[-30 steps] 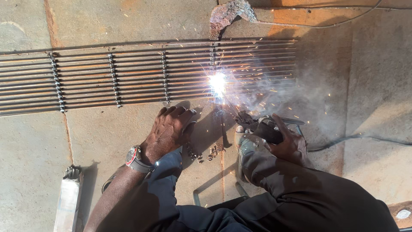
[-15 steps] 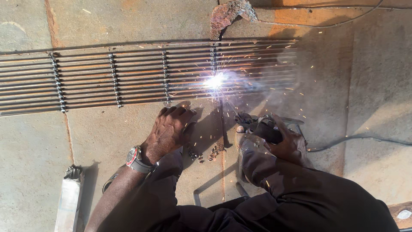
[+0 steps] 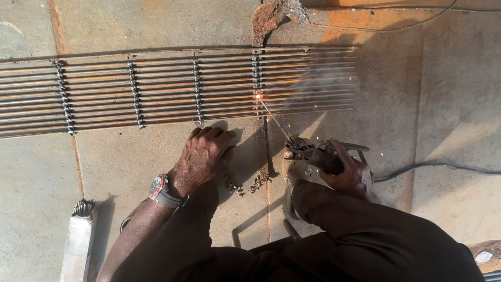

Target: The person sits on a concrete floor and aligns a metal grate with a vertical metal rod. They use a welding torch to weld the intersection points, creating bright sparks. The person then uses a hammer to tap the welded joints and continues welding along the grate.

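Right grip (image 3: 342, 167) on electrode holder (image 3: 313, 156) (grate (image 3: 167, 94) ahead)

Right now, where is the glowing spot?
In the head view, the glowing spot sits on the metal grate, right of centre, at the rod tip, up from the right hand.

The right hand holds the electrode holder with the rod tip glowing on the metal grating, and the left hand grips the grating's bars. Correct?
Not quite. In the head view the left hand rests flat on the floor just below the grating, not gripping its bars. The right hand does hold the electrode holder, rod tip glowing on the grating.
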